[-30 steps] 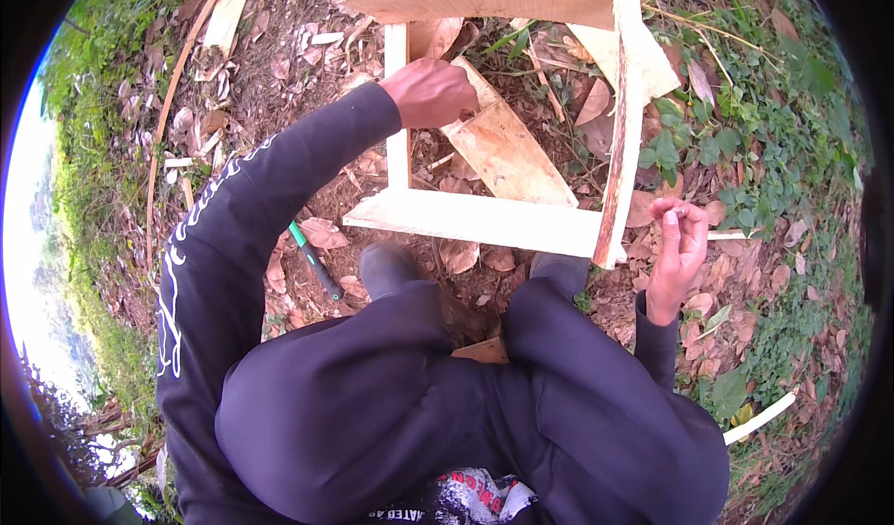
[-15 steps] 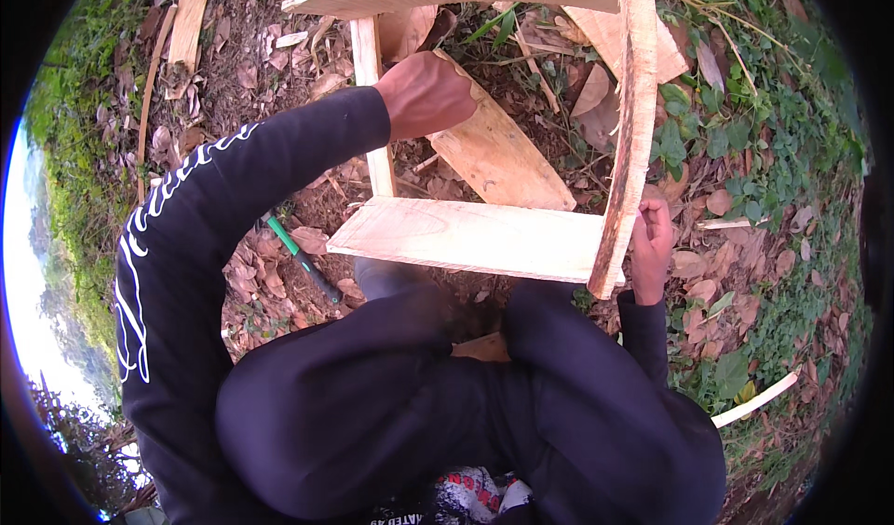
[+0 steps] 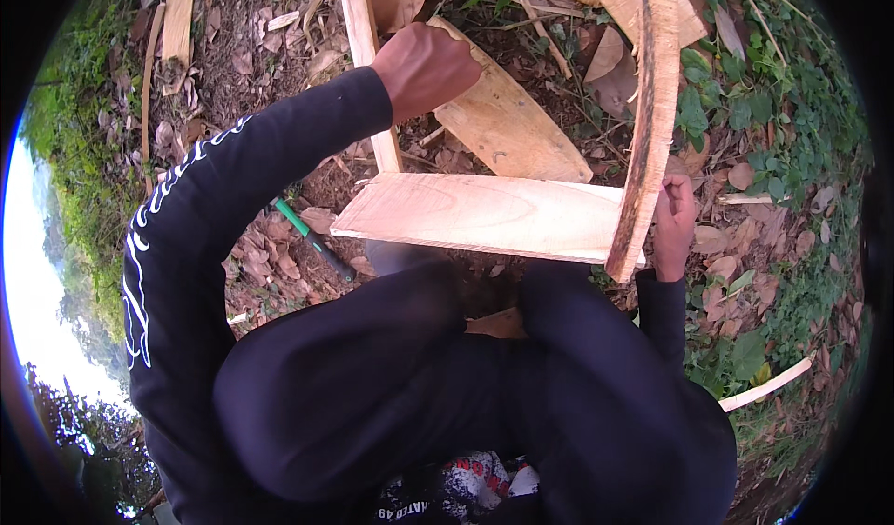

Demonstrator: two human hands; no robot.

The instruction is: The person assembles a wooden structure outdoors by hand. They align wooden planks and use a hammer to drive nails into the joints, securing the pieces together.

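Observation:
A frame of pale, rough-sawn wood stands in front of my knees. Its near board lies crosswise, a strip with a dark bark edge forms its right side, and a narrow upright is at the left. My left hand is closed in a fist over the frame's left part; whatever it grips is hidden. At the right, my right hand has curled fingers against the outer side of the bark-edged strip, near the board's end. Its fingertips are partly hidden behind the strip.
Inside the frame, a loose wooden plank lies on leaf-covered soil. A green-and-black handle rests by my left knee. Wood offcuts lie at far left, a curved pale strip at right. Green plants grow along the right.
The whole view has shifted, so the frame and ground appear higher and slightly farther right. Both hands keep nearly the same places on the frame.

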